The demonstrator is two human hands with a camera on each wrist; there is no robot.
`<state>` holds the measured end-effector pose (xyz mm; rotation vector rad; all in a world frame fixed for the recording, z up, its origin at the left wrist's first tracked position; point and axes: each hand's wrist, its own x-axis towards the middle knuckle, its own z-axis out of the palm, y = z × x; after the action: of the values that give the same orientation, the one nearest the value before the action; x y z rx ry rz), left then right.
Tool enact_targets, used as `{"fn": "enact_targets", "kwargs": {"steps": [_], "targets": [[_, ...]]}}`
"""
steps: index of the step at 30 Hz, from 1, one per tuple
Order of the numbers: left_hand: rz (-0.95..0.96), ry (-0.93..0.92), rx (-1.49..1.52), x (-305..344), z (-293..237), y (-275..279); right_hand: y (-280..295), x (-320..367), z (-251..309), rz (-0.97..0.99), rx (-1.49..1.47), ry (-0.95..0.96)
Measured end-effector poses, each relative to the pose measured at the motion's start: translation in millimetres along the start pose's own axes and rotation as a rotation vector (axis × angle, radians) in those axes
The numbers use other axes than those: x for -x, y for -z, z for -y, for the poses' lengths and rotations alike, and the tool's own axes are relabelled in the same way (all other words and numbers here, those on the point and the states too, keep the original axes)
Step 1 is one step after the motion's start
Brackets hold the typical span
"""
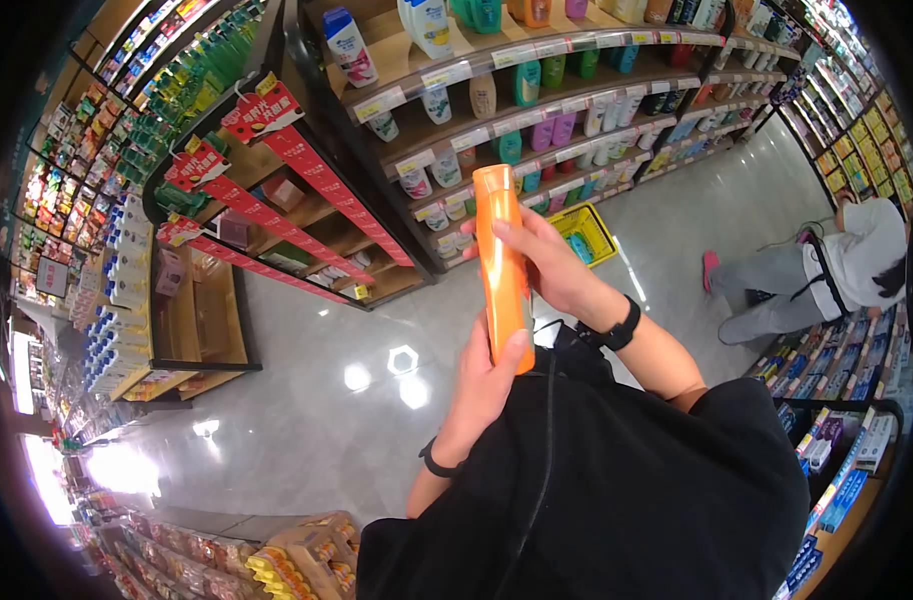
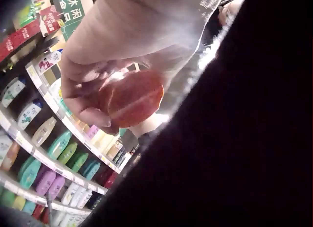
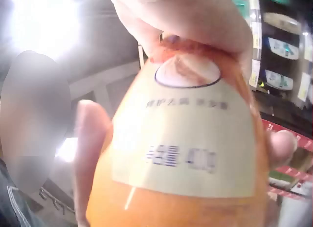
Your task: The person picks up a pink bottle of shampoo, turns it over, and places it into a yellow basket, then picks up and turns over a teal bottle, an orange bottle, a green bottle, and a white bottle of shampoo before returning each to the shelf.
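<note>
An orange bottle (image 1: 503, 270) is held in front of the body by both hands, its capped end pointing away toward the shelves. My left hand (image 1: 479, 385) grips the bottom end, thumb on top. Around the upper part, near the cap, curls my right hand (image 1: 551, 255). In the left wrist view the bottle's base (image 2: 134, 99) faces the camera, with the left hand's (image 2: 117, 51) fingers curled about it. The right wrist view shows the bottle's pale printed label (image 3: 183, 134) close up, and the right hand (image 3: 190, 21) wrapped over the neck end.
Shelves of shampoo bottles (image 1: 481, 97) stand ahead. A yellow basket (image 1: 582, 236) with something in it sits on the floor (image 1: 351, 330). At the right is another person (image 1: 826, 270) beside a shelf. A display rack with red strips (image 1: 306, 160) stands to the left.
</note>
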<state>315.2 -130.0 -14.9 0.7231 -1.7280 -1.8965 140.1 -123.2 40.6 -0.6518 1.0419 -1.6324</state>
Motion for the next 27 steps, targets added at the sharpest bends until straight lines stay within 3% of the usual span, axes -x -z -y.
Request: {"fn": "enact_targets", "kwargs": {"steps": [3, 8, 14, 17, 27], "targets": [[-0.027, -0.205, -0.486, 6.6, -25.2, -8.7, 21.9, -14.2, -9.7, -0.049, -0.38, -0.099], [0.054, -0.241, -0.268, 2.4, -41.8, -13.5, 37.4, -24.9, -0.9, 0.269, -0.98, -0.15], [0.144, -0.213, -0.01, 1.2, -45.4, -21.4, 21.8, -20.9, 28.6, 0.405, -0.899, -0.046], [0.093, -0.41, -0.151, 1.5, -48.3, -23.1, 12.1, -17.4, 37.4, 0.45, -0.902, -0.019], [0.056, -0.551, -0.25, 8.4, -39.1, -23.7, 2.6, -9.1, 42.0, 0.551, -0.873, 0.011]]}}
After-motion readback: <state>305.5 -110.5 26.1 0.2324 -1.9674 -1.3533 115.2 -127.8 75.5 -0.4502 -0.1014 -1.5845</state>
